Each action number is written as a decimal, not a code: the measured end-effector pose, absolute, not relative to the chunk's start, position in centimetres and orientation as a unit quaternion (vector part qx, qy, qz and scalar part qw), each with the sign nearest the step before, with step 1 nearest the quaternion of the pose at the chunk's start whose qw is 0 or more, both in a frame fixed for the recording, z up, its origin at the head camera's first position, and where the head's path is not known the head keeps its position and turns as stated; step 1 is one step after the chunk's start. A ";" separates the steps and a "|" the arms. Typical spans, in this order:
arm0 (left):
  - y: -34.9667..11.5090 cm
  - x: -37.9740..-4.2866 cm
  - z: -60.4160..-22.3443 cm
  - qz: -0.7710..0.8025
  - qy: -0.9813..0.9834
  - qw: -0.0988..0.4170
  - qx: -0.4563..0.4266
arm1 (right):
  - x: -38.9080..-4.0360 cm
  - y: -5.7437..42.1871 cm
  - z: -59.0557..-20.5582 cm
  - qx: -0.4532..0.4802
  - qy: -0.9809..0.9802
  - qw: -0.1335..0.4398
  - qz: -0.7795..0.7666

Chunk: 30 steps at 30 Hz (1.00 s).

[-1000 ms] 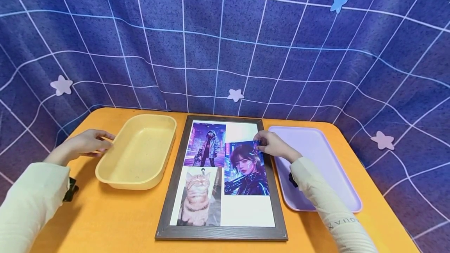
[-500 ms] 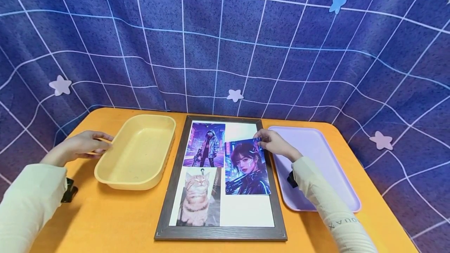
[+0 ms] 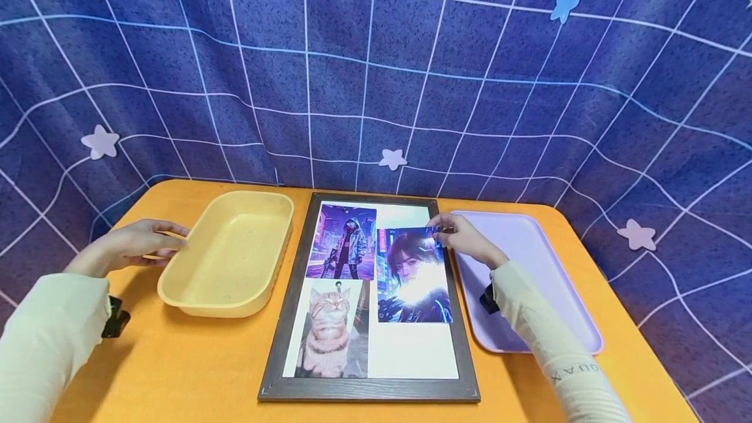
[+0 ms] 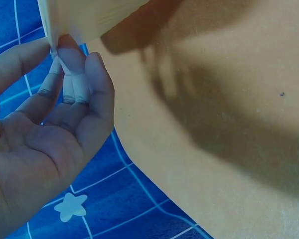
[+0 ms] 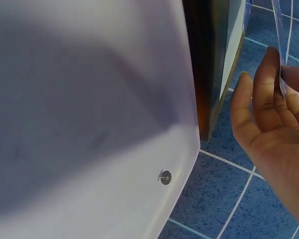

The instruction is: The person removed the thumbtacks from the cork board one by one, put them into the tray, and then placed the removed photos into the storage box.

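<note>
My right hand (image 3: 464, 240) pinches the upper right corner of a photo print (image 3: 392, 273) of a dark-haired figure. That print is tilted over the right column of a dark-framed white board (image 3: 370, 389), and a bright glare covers its middle. In the right wrist view it appears edge-on between thumb and fingers. On the board's left side lie a print of a hooded figure (image 3: 346, 247) and, below it, a cat photo (image 3: 329, 338) with a pushpin (image 3: 338, 285) at its top. My left hand (image 3: 138, 243) grips the left rim of a yellow bin (image 3: 226, 311).
A purple tray (image 3: 552, 299) stands right of the board, under my right forearm. The right wrist view shows a metal thumbtack (image 5: 165, 177) inside it. Everything sits on an orange table (image 3: 194, 364), with a blue grid-patterned curtain (image 3: 352, 83) behind.
The dark-haired figure print has shifted slightly upward with my right hand, and its tilt now catches a strong glare. My left hand has stayed at the yellow bin's rim.
</note>
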<state>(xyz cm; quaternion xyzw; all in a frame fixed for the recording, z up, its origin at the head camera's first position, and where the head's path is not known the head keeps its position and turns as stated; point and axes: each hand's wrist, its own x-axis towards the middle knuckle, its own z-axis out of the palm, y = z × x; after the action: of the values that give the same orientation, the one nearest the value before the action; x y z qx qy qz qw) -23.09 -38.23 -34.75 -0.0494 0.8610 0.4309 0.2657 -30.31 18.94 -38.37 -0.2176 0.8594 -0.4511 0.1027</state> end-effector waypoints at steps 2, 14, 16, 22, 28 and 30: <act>-38.3 -23.1 -34.8 0.431 0.861 0.267 -0.051 | -30.4 19.0 -38.3 -0.217 0.860 0.100 -0.450; -38.2 -23.1 -34.7 0.441 0.854 0.271 -0.053 | -31.0 19.3 -38.2 -0.211 0.843 0.089 -0.487; -38.2 -23.1 -34.7 0.443 0.853 0.269 -0.054 | -31.1 19.3 -38.1 -0.206 0.840 0.088 -0.494; -38.2 -23.1 -34.7 0.442 0.855 0.268 -0.054 | -31.4 19.0 -37.7 -0.197 0.831 0.087 -0.512; -38.2 -23.0 -34.6 0.439 0.856 0.268 -0.054 | -31.5 18.5 -37.2 -0.186 0.816 0.088 -0.540; -38.2 -23.0 -34.6 0.437 0.857 0.267 -0.053 | -31.6 18.2 -37.1 -0.185 0.813 0.086 -0.545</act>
<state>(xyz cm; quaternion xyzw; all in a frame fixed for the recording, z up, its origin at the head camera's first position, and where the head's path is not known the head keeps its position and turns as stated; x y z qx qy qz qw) -23.01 -38.18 -34.64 -0.0530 0.8572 0.4369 0.2673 -31.59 18.19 -37.08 -0.1854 0.8132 -0.5448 0.0862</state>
